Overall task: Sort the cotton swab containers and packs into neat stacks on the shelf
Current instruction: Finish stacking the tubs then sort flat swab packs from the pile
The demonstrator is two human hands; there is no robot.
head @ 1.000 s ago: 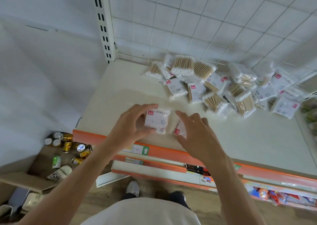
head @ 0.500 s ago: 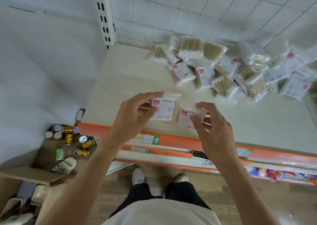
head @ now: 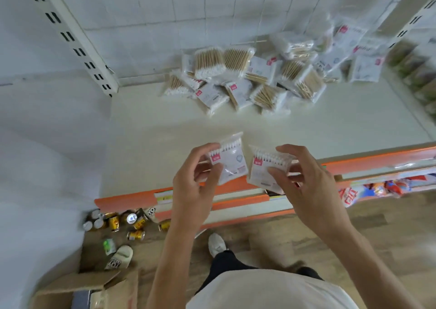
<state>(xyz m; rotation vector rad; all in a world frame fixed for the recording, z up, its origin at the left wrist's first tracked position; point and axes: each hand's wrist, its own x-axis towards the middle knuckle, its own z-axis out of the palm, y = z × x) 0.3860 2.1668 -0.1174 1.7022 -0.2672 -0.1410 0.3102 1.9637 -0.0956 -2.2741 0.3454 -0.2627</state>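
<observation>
Above the shelf's orange front edge [head: 132, 199]: left hand [head: 195, 186] pinching one clear swab pack [head: 230, 160], white tips up; right hand [head: 306, 186] gripping a second pack [head: 266, 167] just beside. Farther back from that edge, on the shelf [head: 146, 141], a loose heap of swab packs [head: 250, 77].

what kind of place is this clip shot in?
Probably a small retail shop aisle: a cream display shelf with an orange price-label strip, a slotted white upright for adjustable shelving, a heap of clear cotton swab packs, and loose gold drink cans on the floor.
</observation>
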